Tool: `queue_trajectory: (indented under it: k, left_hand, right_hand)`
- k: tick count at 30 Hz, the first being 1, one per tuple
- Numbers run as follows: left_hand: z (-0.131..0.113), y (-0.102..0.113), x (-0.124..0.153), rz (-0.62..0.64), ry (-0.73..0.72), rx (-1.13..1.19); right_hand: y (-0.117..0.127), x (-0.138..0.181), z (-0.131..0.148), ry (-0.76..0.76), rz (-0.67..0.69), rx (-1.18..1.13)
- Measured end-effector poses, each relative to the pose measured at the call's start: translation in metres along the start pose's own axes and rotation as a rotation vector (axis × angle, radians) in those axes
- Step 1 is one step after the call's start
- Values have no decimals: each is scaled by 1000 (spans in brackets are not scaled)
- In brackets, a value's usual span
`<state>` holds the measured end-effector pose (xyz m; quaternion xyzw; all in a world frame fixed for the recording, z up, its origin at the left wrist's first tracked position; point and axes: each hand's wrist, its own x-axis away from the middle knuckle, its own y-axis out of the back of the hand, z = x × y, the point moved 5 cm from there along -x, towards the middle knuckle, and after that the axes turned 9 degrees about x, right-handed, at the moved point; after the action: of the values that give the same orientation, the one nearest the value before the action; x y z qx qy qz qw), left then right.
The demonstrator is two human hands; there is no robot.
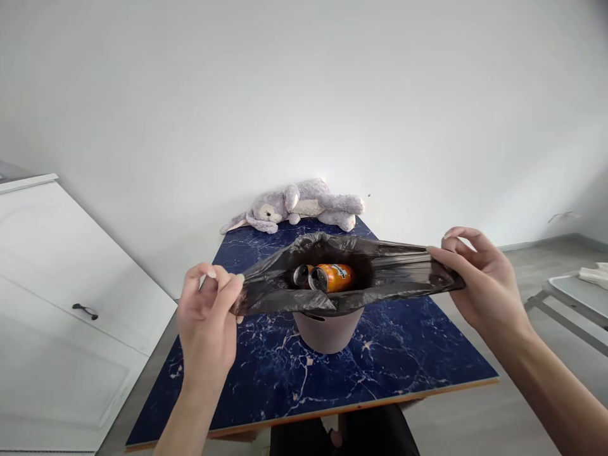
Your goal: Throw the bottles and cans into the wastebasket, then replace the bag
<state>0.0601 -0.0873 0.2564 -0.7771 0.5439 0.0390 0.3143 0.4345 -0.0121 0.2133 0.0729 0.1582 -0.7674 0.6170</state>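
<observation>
A black plastic bag (399, 272) lines a small pale bin (327, 332) on the blue marble-patterned table (403, 361). Its mouth is stretched wide between my hands. My left hand (206, 310) pinches the bag's left edge with thumb and fingers closed. On the right, my right hand (475, 278) pinches the other edge, its other fingers curled loosely. Inside the bag lie an orange drink can (335, 277) and a second, darker can (301, 275), both on their sides.
A grey plush rabbit (299, 206) lies at the table's far end against the white wall. A white cabinet with a dark handle (84, 310) stands at the left. A white rack or frame (570, 297) sits on the floor at the right.
</observation>
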Motion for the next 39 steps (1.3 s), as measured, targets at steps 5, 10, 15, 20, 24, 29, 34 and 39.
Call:
queue_trajectory:
  k: [5,10,15,20,24,29,34,39]
  left_hand:
    - [-5,9,13,22,-47,-235]
    - [12,23,-18,-9,254,-326]
    - [18,5,-53,213,559,-460]
    - [24,-23,-73,448,511,-781]
    - [29,-34,-78,477,322,-680]
    - [15,-26,-70,321,29,-509]
    - [17,23,-52,115,-51,-302]
    - [48,90,-34,-36,-10,-83]
  right_hand:
    - [15,5,-18,-207,27,101]
    - [10,-14,-43,-512,241,201]
    - [-16,-35,-34,-537,472,309]
    - [-39,-48,-8,-357,432,239]
    - [-29,-51,5,-97,153,89]
    - [1,-35,1,72,-48,23]
    - [42,-10,-21,14,-213,66]
    - [75,5,-71,-227,-313,58]
